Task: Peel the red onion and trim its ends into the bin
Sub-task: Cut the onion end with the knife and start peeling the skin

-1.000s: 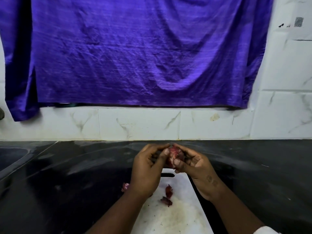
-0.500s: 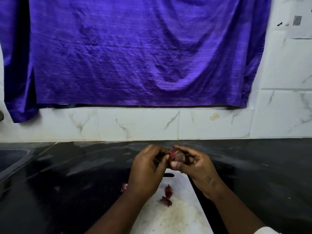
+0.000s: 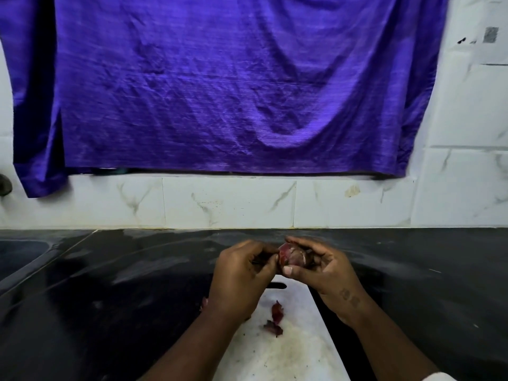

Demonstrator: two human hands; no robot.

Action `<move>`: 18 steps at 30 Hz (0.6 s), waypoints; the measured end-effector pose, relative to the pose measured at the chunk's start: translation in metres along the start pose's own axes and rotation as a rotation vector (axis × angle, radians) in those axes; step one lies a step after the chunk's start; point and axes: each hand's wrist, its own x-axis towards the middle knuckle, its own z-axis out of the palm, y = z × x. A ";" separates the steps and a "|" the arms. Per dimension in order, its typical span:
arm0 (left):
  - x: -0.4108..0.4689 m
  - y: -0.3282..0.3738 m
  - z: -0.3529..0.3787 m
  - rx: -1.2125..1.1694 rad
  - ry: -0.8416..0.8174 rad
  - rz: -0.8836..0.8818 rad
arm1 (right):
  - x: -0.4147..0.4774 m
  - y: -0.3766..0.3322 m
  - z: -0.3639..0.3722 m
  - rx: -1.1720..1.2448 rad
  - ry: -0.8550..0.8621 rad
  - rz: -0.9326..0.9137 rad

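A small red onion (image 3: pixel 292 256) is held above the far end of a white cutting board (image 3: pixel 277 353). My right hand (image 3: pixel 324 270) grips the onion, thumb below and fingers curled over its top. My left hand (image 3: pixel 242 276) sits against the onion's left side, its fingertips pinching at the skin there. A thin dark object pokes out of the left hand; I cannot tell what it is. Loose pieces of red peel (image 3: pixel 276 316) lie on the board under the hands. No bin is in view.
The board lies on a black stone counter (image 3: pixel 110 284). A sink edge (image 3: pixel 24 257) shows at far left. A white tiled wall (image 3: pixel 228 202) runs behind, with a purple cloth (image 3: pixel 220 83) hanging over it. Another peel scrap (image 3: pixel 204 303) lies by my left wrist.
The onion has turned slightly in my right hand, showing more of its smooth side. Both hands stay in nearly the same spot above the board's far end.
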 end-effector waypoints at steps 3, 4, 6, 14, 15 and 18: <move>-0.001 0.004 0.000 0.092 -0.002 0.012 | -0.001 -0.002 0.001 0.004 -0.021 -0.004; 0.000 0.003 -0.001 0.125 0.003 0.003 | -0.002 -0.003 0.001 0.010 -0.031 0.001; 0.001 0.001 -0.001 0.156 0.013 -0.039 | -0.003 -0.006 0.001 0.042 -0.043 0.016; 0.000 0.008 0.001 -0.047 -0.043 -0.099 | -0.002 -0.006 0.001 0.060 -0.011 0.009; 0.000 0.006 0.002 -0.034 -0.047 -0.081 | -0.003 -0.006 0.001 0.056 -0.016 0.006; -0.001 0.006 0.003 0.043 -0.046 -0.043 | -0.003 -0.006 0.003 0.053 -0.021 0.004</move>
